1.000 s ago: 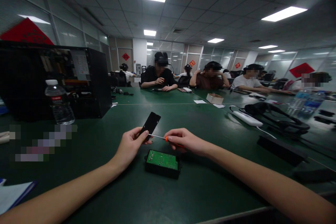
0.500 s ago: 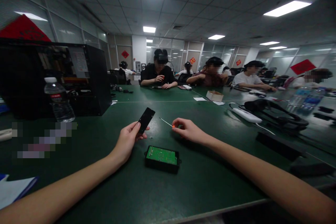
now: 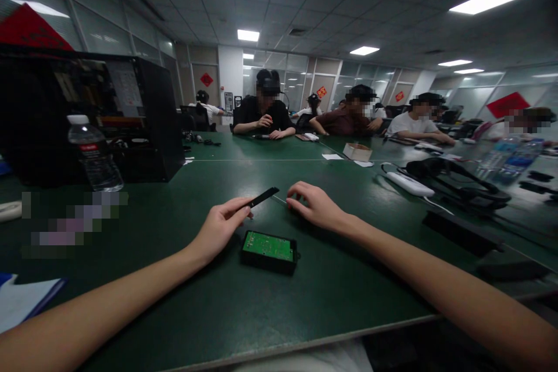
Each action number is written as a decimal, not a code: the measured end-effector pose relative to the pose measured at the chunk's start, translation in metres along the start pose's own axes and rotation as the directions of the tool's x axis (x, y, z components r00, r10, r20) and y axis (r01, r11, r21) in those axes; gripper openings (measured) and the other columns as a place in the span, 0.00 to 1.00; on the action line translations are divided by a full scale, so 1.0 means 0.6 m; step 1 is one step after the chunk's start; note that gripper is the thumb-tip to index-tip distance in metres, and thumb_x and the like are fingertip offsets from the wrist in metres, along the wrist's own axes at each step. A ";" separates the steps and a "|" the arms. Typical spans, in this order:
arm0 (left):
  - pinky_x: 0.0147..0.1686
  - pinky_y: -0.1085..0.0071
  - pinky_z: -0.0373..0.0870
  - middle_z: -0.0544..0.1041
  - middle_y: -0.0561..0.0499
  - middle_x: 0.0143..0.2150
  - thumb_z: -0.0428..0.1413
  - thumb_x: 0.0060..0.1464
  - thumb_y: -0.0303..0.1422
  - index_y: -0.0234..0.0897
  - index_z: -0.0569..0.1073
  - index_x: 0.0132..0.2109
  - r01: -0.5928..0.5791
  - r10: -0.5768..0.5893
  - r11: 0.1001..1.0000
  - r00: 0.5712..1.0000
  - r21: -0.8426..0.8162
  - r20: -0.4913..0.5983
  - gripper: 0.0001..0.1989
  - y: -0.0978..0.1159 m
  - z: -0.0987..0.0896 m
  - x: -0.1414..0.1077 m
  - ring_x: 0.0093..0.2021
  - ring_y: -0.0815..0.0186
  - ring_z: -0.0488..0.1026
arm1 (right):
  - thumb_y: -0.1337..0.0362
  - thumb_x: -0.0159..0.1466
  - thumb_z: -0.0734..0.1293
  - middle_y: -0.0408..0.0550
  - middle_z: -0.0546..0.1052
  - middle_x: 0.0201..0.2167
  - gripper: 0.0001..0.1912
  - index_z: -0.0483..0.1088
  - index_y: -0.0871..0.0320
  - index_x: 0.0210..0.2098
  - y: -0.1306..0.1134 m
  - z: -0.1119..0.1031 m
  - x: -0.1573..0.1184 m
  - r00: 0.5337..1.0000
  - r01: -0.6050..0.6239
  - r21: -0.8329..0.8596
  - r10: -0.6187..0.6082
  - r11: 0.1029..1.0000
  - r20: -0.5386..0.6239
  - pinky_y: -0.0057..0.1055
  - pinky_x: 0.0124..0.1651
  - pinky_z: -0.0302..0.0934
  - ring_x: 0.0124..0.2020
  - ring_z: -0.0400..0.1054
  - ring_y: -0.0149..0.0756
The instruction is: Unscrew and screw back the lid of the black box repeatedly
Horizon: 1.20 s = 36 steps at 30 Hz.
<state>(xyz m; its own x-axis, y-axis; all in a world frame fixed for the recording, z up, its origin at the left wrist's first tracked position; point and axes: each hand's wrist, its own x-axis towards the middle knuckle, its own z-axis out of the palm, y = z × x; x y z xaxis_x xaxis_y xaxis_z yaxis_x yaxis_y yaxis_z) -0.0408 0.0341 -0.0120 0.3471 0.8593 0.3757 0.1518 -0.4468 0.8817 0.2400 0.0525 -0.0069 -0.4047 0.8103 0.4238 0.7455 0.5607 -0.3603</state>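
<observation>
The left hand (image 3: 224, 220) grips one black cover (image 3: 264, 197), the right hand (image 3: 316, 207) one thin screwdriver (image 3: 279, 199) — below and between them, one black case (image 3: 267, 261) holding one green board (image 3: 268, 245).

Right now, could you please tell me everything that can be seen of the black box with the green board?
The black box is rectangular and looks plastic. Its open top shows a green circuit board with light specks too small to identify. A small tab sticks out at the right end. It lies flat on the green tabletop, board upward, long side running roughly left to right. Only the tabletop appears to touch it.
</observation>
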 end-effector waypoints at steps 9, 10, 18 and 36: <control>0.63 0.58 0.66 0.75 0.42 0.61 0.54 0.63 0.28 0.40 0.81 0.55 -0.434 0.401 0.847 0.901 0.306 0.168 0.17 0.011 0.003 -0.022 0.62 0.55 0.72 | 0.52 0.68 0.67 0.51 0.78 0.46 0.19 0.72 0.58 0.52 -0.066 0.001 -0.019 0.980 0.178 0.393 -0.197 0.902 0.010 0.33 0.46 0.66 0.44 0.72 0.37; 0.63 0.58 0.66 0.74 0.41 0.62 0.53 0.64 0.27 0.39 0.80 0.56 -0.463 0.426 0.826 0.886 0.321 0.180 0.18 0.011 0.003 -0.024 0.63 0.55 0.71 | 0.53 0.68 0.68 0.50 0.78 0.45 0.18 0.72 0.58 0.51 -0.070 0.001 -0.021 0.975 0.207 0.355 -0.223 0.912 0.004 0.33 0.45 0.66 0.43 0.72 0.36; 0.65 0.55 0.64 0.73 0.39 0.63 0.59 0.60 0.33 0.36 0.68 0.67 -0.404 0.348 0.861 0.911 0.308 0.222 0.28 0.009 0.003 -0.025 0.63 0.52 0.70 | 0.56 0.67 0.70 0.53 0.78 0.43 0.18 0.69 0.60 0.52 -0.068 0.005 -0.026 0.902 0.429 0.169 -0.410 0.887 -0.139 0.32 0.44 0.67 0.42 0.73 0.37; 0.51 0.63 0.74 0.82 0.45 0.48 0.68 0.50 0.40 0.39 0.72 0.64 -0.215 0.077 0.894 0.937 0.392 0.340 0.34 0.020 -0.018 -0.022 0.48 0.55 0.80 | 0.57 0.69 0.64 0.53 0.80 0.38 0.15 0.76 0.60 0.48 -0.079 0.007 -0.037 0.797 0.594 -0.070 -0.598 0.801 -0.085 0.31 0.38 0.67 0.35 0.73 0.36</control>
<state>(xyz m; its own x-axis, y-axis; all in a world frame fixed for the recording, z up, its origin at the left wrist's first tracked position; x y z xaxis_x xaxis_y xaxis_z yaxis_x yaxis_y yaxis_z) -0.0536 0.0200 -0.0036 0.6513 0.6867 0.3228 0.4242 -0.6822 0.5955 0.2113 0.0086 -0.0030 -0.7233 0.2957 0.6240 0.3940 0.9188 0.0213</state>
